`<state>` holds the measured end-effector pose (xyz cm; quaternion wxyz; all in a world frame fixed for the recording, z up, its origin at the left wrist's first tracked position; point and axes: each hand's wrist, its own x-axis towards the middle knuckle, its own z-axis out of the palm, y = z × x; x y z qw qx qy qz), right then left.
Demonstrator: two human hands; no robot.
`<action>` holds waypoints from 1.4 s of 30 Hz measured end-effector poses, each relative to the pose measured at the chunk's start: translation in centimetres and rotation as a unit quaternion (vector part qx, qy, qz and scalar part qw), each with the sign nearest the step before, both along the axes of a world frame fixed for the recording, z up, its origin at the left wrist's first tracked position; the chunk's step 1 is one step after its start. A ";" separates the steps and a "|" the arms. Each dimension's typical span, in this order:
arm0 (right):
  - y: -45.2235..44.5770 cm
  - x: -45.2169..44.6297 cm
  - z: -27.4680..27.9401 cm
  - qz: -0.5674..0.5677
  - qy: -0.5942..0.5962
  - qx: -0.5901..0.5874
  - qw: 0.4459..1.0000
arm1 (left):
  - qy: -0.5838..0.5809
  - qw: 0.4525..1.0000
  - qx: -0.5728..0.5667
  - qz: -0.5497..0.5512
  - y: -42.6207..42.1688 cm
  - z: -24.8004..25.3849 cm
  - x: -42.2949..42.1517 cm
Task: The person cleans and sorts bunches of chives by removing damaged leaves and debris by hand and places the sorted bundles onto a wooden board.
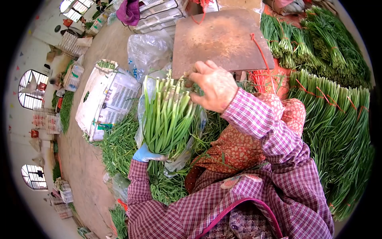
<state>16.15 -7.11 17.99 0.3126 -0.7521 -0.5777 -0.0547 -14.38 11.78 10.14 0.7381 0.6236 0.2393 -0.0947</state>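
My left hand [148, 153], in a blue glove, grips a bunch of garlic chives [167, 115] low down, around the leafy part. The pale, brownish-tipped stalk ends point away from me, toward the board. Bare and curved, my right hand [215, 85] is at the right side of those stalk ends. A gap shows between its thumb and fingers, and the fingertips are close to or touching the outer stalks. Clear plastic [140, 115] lies around and beneath the bunch. Just beyond my right hand is a worn brown board [223, 40] with a red tie [260, 49] across its edge.
Tied chive bundles [330, 131] are stacked along my right, with more bundles [294, 44] behind. Loose green leaves [123, 139] lie beside and below the bunch. A white plastic crate [115, 97] stands at left, near a clear bag [147, 53]. Red ties [259, 79] hang beside the board.
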 end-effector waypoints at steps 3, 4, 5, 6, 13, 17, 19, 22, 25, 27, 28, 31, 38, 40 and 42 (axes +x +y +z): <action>0.8 -0.5 -2.0 0.003 0.004 -0.019 1.000 | -0.004 0.996 0.092 0.011 -0.6 0.9 0.8; 0.9 -0.4 -2.3 0.004 0.003 -0.019 1.000 | -0.004 0.996 0.092 0.012 -0.7 1.0 1.0; 0.8 -0.2 -2.6 -0.004 0.032 -0.043 0.999 | -0.017 0.992 0.122 0.006 -0.7 1.1 1.1; 0.7 0.0 -2.7 -0.011 0.059 -0.066 0.996 | -0.029 0.988 0.153 0.000 -0.7 1.2 1.2; -2.3 7.2 -4.0 -0.201 -0.015 -0.193 0.960 | 0.013 0.986 0.160 0.035 -0.8 1.9 0.9; -2.3 6.1 -2.4 -0.126 0.030 -0.040 0.991 | -0.004 0.972 0.232 0.028 -0.4 1.7 1.3; -2.1 4.6 -1.1 -0.053 0.022 0.036 0.998 | 0.004 0.976 0.214 0.029 -0.6 2.3 1.9; -0.8 2.5 -0.4 0.068 -0.026 0.104 0.992 | 0.002 0.970 0.245 -0.009 0.1 2.1 2.2; -0.7 1.0 0.1 0.097 -0.080 0.150 0.981 | -0.014 0.949 0.314 -0.027 0.0 2.1 2.3; -0.7 1.0 -0.2 0.102 -0.081 0.154 0.979 | -0.011 0.938 0.345 -0.035 0.1 2.0 2.2; -0.8 1.5 -0.4 0.061 -0.070 0.140 0.986 | 0.013 0.912 0.410 -0.028 0.2 1.8 2.1; -1.4 2.7 -0.3 -0.010 -0.045 0.139 0.989 | 0.020 0.839 0.543 -0.027 0.0 2.6 2.4; -1.1 2.8 -0.3 -0.023 -0.002 0.048 0.999 | 0.039 0.745 0.662 -0.076 -0.4 3.9 3.3; -0.7 1.7 -0.7 -0.050 -0.046 0.011 0.998 | 0.041 0.710 0.696 -0.103 -1.1 4.6 3.8; -0.3 0.9 -1.0 -0.055 -0.034 -0.051 0.997 | 0.080 0.670 0.730 -0.109 -2.0 5.6 4.1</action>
